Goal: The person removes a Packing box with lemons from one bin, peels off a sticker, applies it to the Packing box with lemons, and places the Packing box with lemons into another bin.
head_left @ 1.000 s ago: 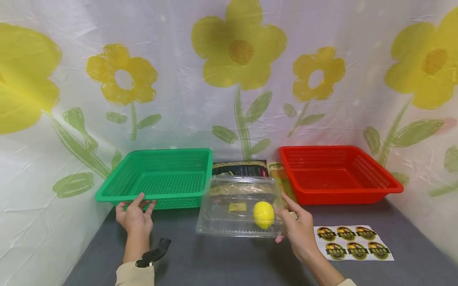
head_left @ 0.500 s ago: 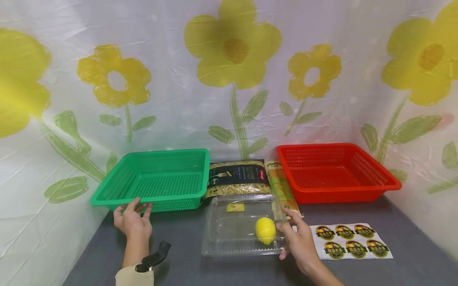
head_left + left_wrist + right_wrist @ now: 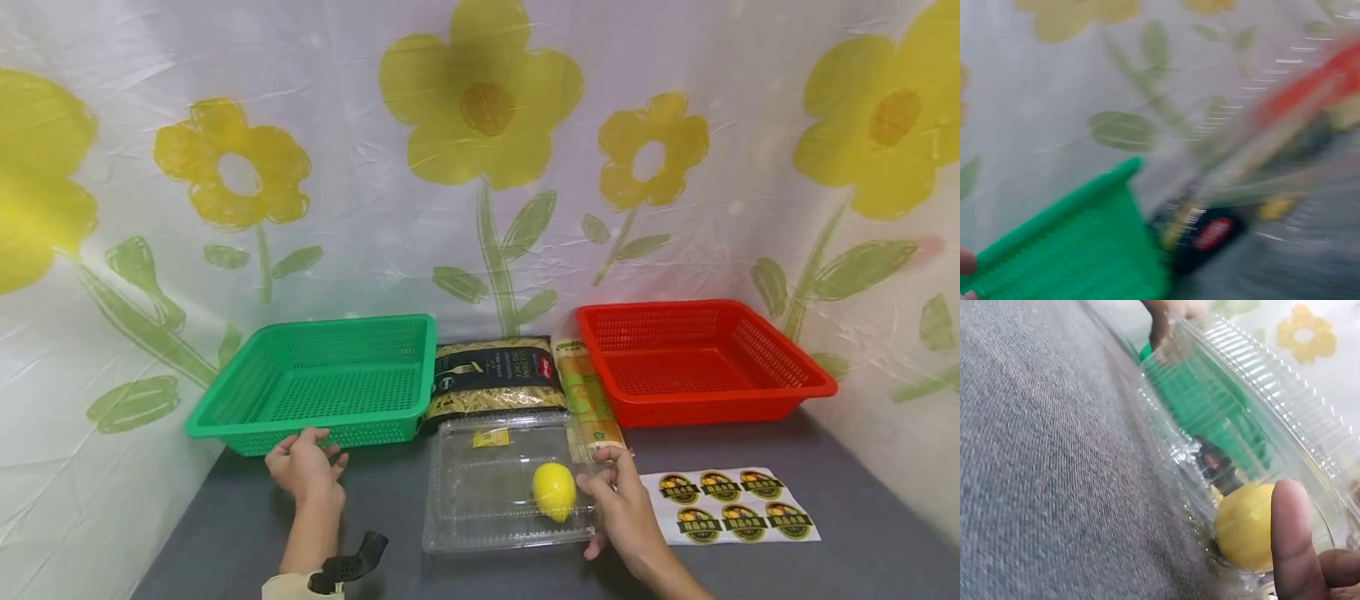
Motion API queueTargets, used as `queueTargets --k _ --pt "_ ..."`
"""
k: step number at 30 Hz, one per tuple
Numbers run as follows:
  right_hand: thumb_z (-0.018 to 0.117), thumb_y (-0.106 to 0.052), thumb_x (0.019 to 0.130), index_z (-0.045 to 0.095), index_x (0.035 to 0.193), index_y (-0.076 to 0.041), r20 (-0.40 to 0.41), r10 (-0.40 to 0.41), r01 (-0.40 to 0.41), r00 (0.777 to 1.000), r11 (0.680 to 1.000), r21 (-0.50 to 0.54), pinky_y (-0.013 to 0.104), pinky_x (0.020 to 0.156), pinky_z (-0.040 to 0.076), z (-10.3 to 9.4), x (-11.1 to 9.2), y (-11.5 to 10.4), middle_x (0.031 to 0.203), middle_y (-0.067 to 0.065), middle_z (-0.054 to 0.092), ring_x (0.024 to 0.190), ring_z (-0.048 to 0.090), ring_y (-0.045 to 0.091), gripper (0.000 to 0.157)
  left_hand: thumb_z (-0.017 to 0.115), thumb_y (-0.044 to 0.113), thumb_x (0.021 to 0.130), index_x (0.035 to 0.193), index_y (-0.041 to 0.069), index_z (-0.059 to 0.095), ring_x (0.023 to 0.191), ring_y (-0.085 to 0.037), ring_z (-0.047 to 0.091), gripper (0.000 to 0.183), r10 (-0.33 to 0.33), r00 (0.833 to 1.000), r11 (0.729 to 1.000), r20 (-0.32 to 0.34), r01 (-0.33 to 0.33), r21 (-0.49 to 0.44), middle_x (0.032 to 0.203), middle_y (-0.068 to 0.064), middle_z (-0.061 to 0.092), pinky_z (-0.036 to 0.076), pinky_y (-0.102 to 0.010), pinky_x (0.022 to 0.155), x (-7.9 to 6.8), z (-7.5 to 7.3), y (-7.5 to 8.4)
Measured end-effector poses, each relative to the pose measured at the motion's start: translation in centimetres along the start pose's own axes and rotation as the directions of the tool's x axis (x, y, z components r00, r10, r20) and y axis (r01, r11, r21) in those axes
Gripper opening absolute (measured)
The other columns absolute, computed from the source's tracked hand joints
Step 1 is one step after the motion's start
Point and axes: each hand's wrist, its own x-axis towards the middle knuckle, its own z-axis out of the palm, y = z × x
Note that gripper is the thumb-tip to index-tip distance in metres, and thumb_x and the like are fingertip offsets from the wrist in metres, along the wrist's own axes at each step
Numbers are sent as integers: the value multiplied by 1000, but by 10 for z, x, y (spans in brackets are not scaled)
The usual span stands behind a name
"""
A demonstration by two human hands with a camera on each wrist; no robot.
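A clear plastic clamshell box [image 3: 480, 492] lies at the middle of the table in the head view, with a lemon [image 3: 554, 492] and a small yellow packet [image 3: 491, 438] inside. My right hand [image 3: 621, 508] holds the box by its right side, close to the lemon. In the right wrist view, a digit stands in front of the lemon [image 3: 1244, 528], seen through the clear wall. Fingers bent, my left hand [image 3: 307, 471] is by the front wall of the green basket [image 3: 375, 429]; it grips nothing that I can see. Motion blurs the left wrist view.
A red basket [image 3: 712, 408] stands at the back right. Between the baskets lie a black-and-gold pasta bag [image 3: 495, 375] and a yellow-green packet [image 3: 588, 396]. A sheet of round stickers [image 3: 731, 506] lies at right. A flowered curtain [image 3: 337, 167] closes off the back.
The clamshell box has come down and toward me in my right hand, uncovering the pasta bag. My left hand has left the green basket's rim and shifted right and nearer.
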Motion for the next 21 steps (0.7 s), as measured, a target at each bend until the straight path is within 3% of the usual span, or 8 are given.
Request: queueTargets --k 4,8,10,14,16,19,21 --pt "66 -7 92 32 132 -9 7 9 -9 1000 1000 -2 49 32 48 -5 -1 2 77 8 45 37 38 13 52 53 11 98 103 13 37 62 -16 59 17 71 996 977 47 -79 200 90 -7 54 56 -32 58 -20 5 -21" --pt "69 -12 93 30 132 -11 30 4 -2 1000 999 -42 45 32 48 -9 1 4 70 3 44 39 36 11 55 53 15 99 111 7 46 68 -19 61 16 26 977 940 210 -96 328 98 -11 54 58 -36 59 -35 11 -33" --pt "69 -16 95 31 132 -11 54 -5 9 999 997 -72 44 33 48 -12 2 4 66 2 42 39 35 11 54 53 20 100 119 3 47 73 -21 62 26 -37 947 922 318 -91 376 107 -16 54 59 -38 59 -42 13 -35" --pt "66 -24 99 34 131 -10 73 -66 76 995 985 -153 42 35 49 -20 5 2 61 1 40 38 35 12 47 59 32 100 135 1 46 83 -24 63 48 -166 868 877 468 -87 472 122 -21 55 59 -41 60 -55 16 -32" --pt "64 -24 101 36 130 -9 53 -125 133 991 973 -187 40 36 49 -27 7 -2 60 0 39 37 36 11 43 62 36 98 140 3 45 85 -24 63 56 -210 834 855 510 -96 509 123 -20 56 59 -41 60 -62 16 -31" --pt "64 -23 102 40 128 -9 -11 -234 224 972 940 -256 36 37 47 -40 11 -9 60 0 41 35 37 11 38 67 36 96 143 4 43 84 -23 61 61 -248 798 840 550 -105 532 119 -17 60 58 -41 58 -69 14 -31" --pt "64 -23 101 45 126 -9 -45 -312 278 949 895 -350 31 41 45 -50 13 -12 61 0 44 39 42 10 34 67 34 96 145 5 42 84 -22 59 63 -263 779 839 570 -107 534 114 -14 61 57 -41 58 -73 10 -31"
